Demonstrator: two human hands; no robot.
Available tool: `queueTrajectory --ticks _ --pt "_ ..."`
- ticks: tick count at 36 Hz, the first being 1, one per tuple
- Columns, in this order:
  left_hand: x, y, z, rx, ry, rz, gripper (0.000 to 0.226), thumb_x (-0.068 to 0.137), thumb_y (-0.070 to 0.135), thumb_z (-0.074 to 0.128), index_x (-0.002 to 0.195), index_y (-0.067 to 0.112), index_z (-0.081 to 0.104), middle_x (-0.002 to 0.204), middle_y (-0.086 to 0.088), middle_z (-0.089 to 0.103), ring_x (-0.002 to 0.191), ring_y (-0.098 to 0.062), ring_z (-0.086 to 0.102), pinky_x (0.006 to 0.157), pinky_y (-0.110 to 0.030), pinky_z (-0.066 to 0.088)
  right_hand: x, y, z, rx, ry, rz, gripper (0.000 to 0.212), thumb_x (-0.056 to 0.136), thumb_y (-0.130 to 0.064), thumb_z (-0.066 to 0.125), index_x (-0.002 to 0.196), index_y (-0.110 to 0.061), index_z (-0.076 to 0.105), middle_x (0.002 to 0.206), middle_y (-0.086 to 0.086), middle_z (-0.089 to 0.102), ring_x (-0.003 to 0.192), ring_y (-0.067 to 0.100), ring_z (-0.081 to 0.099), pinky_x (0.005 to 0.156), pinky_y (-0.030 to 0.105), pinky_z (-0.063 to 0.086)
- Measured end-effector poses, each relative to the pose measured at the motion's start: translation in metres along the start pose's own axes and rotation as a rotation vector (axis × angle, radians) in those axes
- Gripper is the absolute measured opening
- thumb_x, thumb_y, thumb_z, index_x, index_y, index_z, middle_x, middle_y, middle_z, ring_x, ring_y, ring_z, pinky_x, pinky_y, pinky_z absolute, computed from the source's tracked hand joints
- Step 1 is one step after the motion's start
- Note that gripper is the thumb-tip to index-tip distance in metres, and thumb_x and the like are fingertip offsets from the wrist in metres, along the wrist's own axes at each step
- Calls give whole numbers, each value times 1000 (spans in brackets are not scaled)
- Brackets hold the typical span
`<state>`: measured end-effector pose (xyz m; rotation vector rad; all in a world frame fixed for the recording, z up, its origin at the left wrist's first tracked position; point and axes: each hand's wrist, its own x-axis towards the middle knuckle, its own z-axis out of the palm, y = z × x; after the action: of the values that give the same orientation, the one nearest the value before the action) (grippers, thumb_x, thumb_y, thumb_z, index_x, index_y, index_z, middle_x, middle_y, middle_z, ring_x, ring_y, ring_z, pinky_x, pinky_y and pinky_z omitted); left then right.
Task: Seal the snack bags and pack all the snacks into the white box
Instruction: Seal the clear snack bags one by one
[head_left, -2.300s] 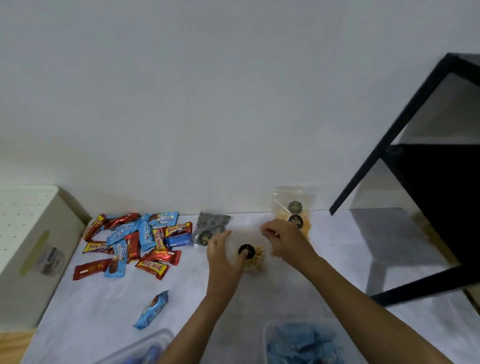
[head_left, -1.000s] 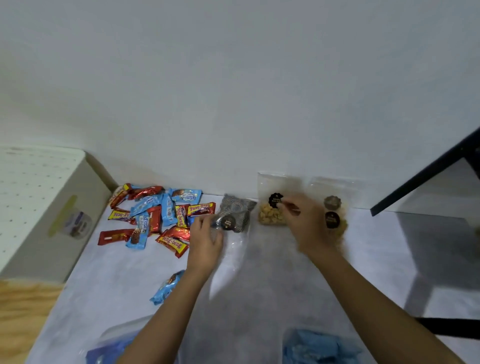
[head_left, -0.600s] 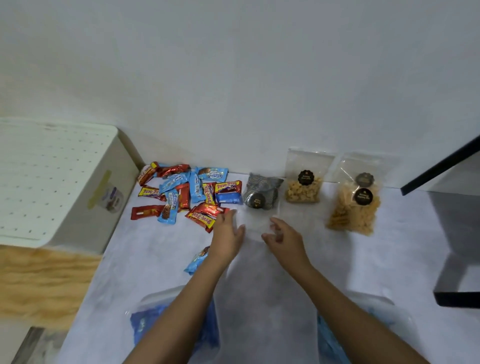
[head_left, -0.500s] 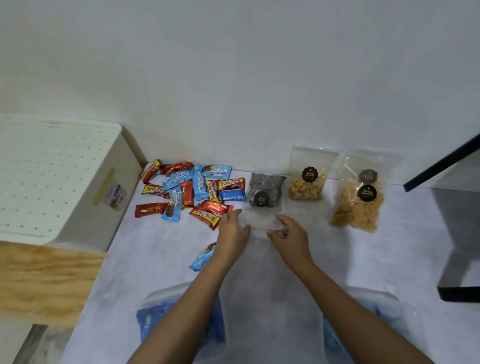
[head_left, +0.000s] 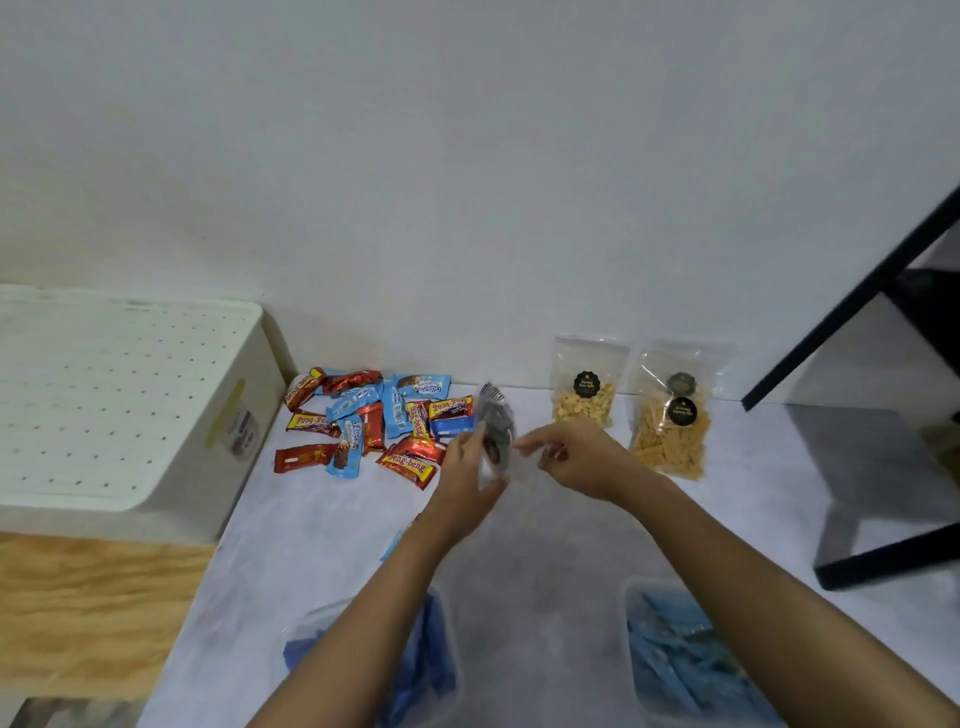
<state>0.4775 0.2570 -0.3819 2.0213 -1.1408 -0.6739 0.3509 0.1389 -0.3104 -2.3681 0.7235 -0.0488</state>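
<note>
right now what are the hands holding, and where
The dark bag: left hand grips its left edge, right hand seems to pinch its right edge.

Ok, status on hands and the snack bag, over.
Left hand grips dark-snack bag. Right hand at its clear edge, grip blurred. White box closed, candy bars unpacked beside it.

Two bare forearms in view, ending in the left hand (head_left: 467, 467) and the right hand (head_left: 587, 457), uncovered from fingertips to the lower frame edge that cuts them off. Forearms are slim and taper to narrow wrists; finger outlines are soft with motion blur. Whatever is worn higher up the arms lies outside the picture and cannot be told.
</note>
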Motion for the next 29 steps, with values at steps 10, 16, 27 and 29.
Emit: queueTrajectory --ticks 10,16,27,29 --pt "-5 26 -1 -60 -108 189 51 86 27 64 133 25 43 131 0 47 122 -15 44 102 -29 39 -34 -14 -40 -35 -40 -28 45 89 -2 48 124 -28 57 99 -7 69 77 -3 56 70 12 42" --pt "-15 34 5 -191 -197 114 29 86 34 61 111 21 56 111 3 58 105 -12 54 92 -27 46 -46 -12 -45 61 87 -14 41 83 -4 59 116 -29 58 85 -12 68 82 8 62 80 35 53" --pt "-23 34 2 -230 -233 81 8 88 17 62 92 15 69 89 1 68 83 -9 60 71 -9 45 -74 16 -42 94 58 118 21 81 -21 71 101 -24 67 92 -9 66 87 5 59 74 14 43" --pt "-23 30 -2 -242 -202 79 9 88 15 63 93 13 70 91 -1 69 86 -12 63 78 -16 47 -81 30 -42 103 80 162 13 80 -22 73 92 -26 68 89 -7 66 83 6 58 73 18 43"
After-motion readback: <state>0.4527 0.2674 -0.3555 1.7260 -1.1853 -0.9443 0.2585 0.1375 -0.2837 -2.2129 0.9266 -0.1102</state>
